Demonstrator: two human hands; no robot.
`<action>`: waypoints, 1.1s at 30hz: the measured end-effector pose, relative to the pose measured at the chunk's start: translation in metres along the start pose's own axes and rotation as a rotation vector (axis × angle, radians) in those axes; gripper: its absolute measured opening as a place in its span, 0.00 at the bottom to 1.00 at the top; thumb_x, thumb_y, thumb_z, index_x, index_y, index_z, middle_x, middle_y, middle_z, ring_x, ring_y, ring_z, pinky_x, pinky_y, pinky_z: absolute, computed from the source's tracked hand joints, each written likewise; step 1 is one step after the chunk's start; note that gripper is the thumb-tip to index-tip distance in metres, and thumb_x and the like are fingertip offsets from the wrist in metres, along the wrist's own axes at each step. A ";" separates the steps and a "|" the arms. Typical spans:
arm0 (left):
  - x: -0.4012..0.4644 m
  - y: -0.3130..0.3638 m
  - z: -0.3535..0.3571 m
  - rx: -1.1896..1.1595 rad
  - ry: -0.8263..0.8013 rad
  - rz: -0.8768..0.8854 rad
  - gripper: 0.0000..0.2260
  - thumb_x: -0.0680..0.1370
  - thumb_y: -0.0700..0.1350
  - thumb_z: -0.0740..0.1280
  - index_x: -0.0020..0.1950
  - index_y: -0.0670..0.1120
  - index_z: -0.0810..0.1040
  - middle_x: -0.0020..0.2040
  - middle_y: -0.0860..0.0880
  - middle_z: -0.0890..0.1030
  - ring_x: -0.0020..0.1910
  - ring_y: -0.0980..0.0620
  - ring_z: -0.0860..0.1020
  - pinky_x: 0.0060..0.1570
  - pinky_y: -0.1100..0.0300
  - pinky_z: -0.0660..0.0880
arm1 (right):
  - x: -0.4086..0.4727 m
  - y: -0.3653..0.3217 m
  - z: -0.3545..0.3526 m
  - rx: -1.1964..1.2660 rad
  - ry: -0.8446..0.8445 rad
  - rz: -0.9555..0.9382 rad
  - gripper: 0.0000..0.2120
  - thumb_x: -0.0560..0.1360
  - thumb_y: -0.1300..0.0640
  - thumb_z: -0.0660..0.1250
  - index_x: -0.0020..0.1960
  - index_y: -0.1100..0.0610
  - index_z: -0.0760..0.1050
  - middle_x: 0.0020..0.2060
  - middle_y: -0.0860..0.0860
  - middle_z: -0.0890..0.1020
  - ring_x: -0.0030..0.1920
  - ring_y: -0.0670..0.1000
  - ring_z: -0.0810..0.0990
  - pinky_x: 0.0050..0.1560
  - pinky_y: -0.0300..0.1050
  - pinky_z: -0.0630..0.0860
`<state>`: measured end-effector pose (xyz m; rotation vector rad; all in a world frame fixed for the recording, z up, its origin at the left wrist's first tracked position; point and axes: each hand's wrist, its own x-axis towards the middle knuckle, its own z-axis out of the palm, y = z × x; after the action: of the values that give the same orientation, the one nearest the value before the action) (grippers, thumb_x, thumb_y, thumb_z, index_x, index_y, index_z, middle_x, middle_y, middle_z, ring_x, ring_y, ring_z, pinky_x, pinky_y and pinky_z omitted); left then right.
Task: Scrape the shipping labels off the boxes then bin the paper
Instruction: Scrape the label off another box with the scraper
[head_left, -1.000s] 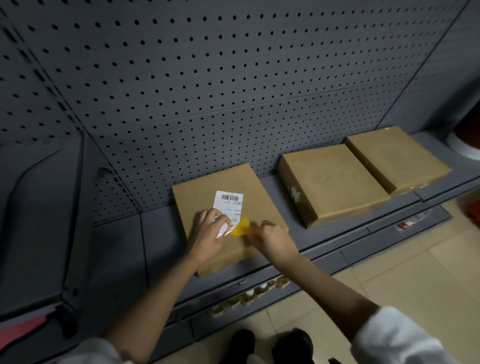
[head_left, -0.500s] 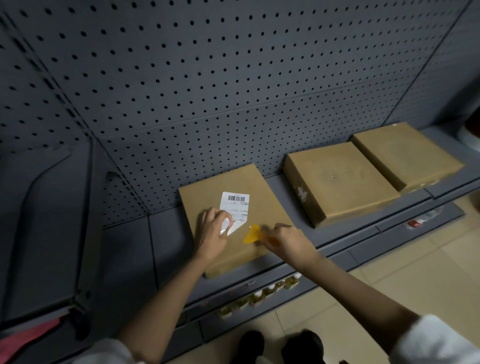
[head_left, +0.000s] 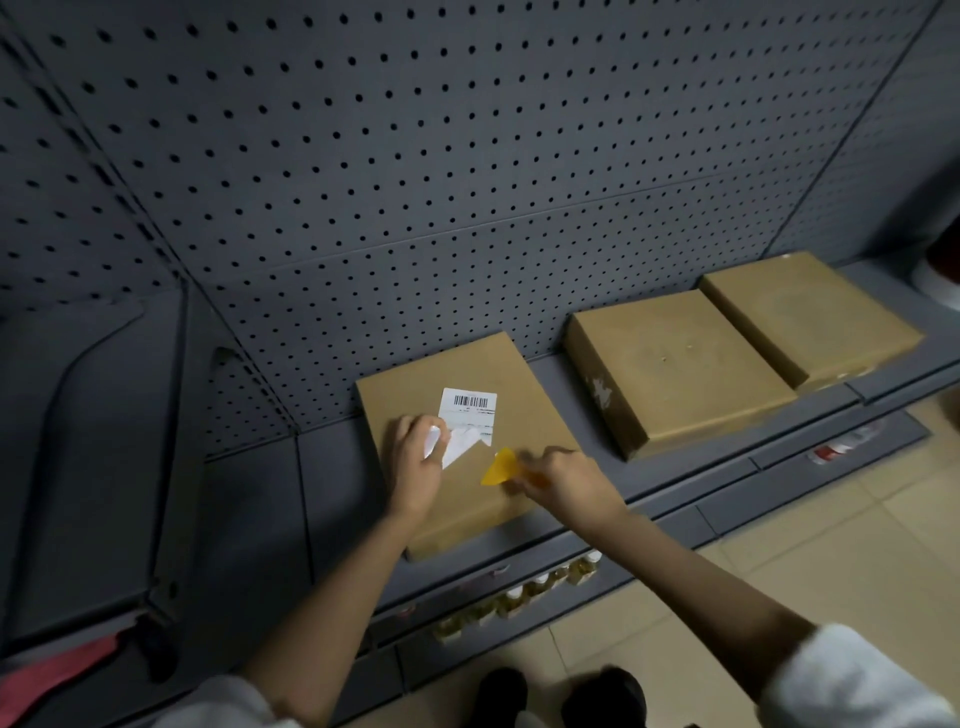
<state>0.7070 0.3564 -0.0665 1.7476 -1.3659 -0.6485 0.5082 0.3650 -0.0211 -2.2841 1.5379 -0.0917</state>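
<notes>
- Three brown boxes lie flat in a row on a gray shelf (head_left: 675, 483), in front of a gray wall full of little holes (head_left: 415, 182).
- The left box (head_left: 519, 374) has a white label (head_left: 470, 410) on top, with a black barcode at its far end.
- The near end of the label is peeled up and torn.
- The left hand (head_left: 415, 462) rests on this box and pinches the loose end of the label between its curled fingers.
- The right hand (head_left: 566, 478) grips a yellow scraper (head_left: 500, 467). Its wide flat edge lies on the box top, just beside the torn end of the label.
- The middle box (head_left: 675, 369) has a small white scrap on its left side.
- The right box (head_left: 810, 317) sits close beside the middle one.
- Little bottles (head_left: 519, 597) stand in a row under the shelf.
- Two dark shoes (head_left: 556, 696) show on the tan floor.
</notes>
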 end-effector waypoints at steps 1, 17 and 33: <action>0.000 0.003 -0.001 -0.038 -0.006 -0.003 0.04 0.75 0.42 0.65 0.44 0.43 0.78 0.48 0.44 0.74 0.51 0.45 0.73 0.49 0.58 0.70 | 0.005 -0.007 0.001 0.011 0.002 0.012 0.16 0.78 0.46 0.59 0.58 0.54 0.76 0.48 0.57 0.78 0.50 0.59 0.78 0.44 0.47 0.71; 0.017 -0.009 -0.014 0.244 -0.257 0.130 0.12 0.72 0.54 0.65 0.43 0.45 0.78 0.46 0.47 0.76 0.52 0.44 0.71 0.49 0.51 0.72 | -0.003 -0.008 0.003 0.000 -0.099 -0.029 0.18 0.76 0.48 0.59 0.63 0.54 0.68 0.52 0.58 0.76 0.51 0.63 0.79 0.48 0.54 0.76; 0.022 0.000 -0.016 -0.014 -0.181 -0.031 0.07 0.74 0.47 0.67 0.40 0.45 0.74 0.43 0.46 0.76 0.44 0.48 0.73 0.40 0.56 0.70 | 0.004 -0.029 0.004 -0.072 -0.098 -0.120 0.16 0.80 0.50 0.54 0.64 0.55 0.67 0.52 0.60 0.76 0.48 0.65 0.78 0.43 0.53 0.71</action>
<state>0.7257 0.3398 -0.0563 1.7360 -1.4544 -0.8488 0.5368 0.3719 -0.0156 -2.3986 1.3764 0.0436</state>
